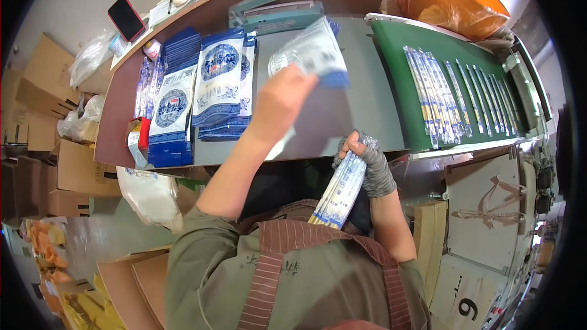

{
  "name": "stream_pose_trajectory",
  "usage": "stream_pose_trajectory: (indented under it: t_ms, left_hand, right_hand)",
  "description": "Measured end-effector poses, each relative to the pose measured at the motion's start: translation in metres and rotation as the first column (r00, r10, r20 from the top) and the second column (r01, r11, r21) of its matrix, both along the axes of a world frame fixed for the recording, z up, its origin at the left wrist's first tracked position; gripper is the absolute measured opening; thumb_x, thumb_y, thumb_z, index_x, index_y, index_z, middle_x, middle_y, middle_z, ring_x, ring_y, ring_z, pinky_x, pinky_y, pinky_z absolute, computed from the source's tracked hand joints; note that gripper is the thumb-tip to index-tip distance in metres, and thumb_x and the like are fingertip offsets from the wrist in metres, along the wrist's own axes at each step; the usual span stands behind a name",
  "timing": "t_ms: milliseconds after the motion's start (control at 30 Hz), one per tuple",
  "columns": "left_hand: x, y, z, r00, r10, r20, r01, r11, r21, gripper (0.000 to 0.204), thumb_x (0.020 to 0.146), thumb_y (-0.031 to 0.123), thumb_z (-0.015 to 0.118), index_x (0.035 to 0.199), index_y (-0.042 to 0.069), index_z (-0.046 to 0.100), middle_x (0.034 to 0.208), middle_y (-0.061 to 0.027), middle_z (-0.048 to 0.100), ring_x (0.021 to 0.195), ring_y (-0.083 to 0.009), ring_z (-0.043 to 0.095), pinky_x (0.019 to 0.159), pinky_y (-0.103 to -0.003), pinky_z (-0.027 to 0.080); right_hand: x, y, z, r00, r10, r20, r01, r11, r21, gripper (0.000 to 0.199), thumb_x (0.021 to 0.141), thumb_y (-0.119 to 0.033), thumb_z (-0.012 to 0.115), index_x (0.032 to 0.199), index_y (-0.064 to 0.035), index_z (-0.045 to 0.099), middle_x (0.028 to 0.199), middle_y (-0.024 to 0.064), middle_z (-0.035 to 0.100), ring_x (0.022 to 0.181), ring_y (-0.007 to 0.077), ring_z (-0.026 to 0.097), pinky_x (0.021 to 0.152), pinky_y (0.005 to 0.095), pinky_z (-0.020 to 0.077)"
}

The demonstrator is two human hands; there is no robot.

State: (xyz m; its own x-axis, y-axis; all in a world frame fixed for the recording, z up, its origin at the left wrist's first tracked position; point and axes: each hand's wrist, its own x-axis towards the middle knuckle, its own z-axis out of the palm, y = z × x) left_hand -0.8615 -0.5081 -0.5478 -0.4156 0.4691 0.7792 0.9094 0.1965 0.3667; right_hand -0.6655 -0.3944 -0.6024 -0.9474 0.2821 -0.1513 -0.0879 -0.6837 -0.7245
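My left hand [282, 99] is raised over the grey tabletop [367, 85], its fingers closed on a white and blue plastic bag [319, 52] that is smeared by motion. In front of my chest, my right hand [374, 165], in a grey covering with bare fingertips, grips a bundle of paper-wrapped chopsticks [340, 190]. The bundle tilts, with its bare wooden ends low against my apron. To the left of the bag lie stacks of flat white and blue bags [219, 76], with another stack [170, 110] beside them.
A teal heat sealer [278, 18] stands at the back of the table. On the right, a green conveyor belt [391, 55] carries several wrapped chopstick packs [433, 95]. A phone [126, 18] leans on the left ledge, and a large orange bag [455, 0] sits at the back right. Cardboard boxes [85, 168] stand left.
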Motion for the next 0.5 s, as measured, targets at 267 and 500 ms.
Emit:
stream_pose_trajectory:
  t_ms: [267,500]
  left_hand:
    - [0.013,-0.002,-0.089,0.740,-0.407,0.536,0.642,0.664,-0.383,0.016,0.086,0.012,0.059,0.097,0.002,0.065,0.085,-0.0141,0.058,0.083,-0.0337,0.057,0.074,-0.041,0.046]
    - [0.024,-0.020,-0.106,0.792,-0.337,0.509,0.441,0.893,-0.095,0.017,0.075,-0.001,0.060,0.092,0.000,0.063,0.080,-0.0142,0.059,0.079,-0.0313,0.058,0.073,-0.037,0.046]
  right_hand:
    - [0.004,-0.007,0.003,0.996,-0.066,0.055,0.063,0.997,0.051,0.030,0.078,-0.030,0.070,0.083,-0.0062,0.054,0.075,0.0097,0.057,0.066,0.0218,0.061,0.064,0.0361,0.0548]
    - [-0.048,-0.041,0.026,0.997,0.051,-0.058,-0.034,0.966,0.257,0.033,0.080,-0.033,0.066,0.084,-0.0022,0.058,0.079,0.0105,0.062,0.071,0.0195,0.062,0.068,0.0295,0.0510]
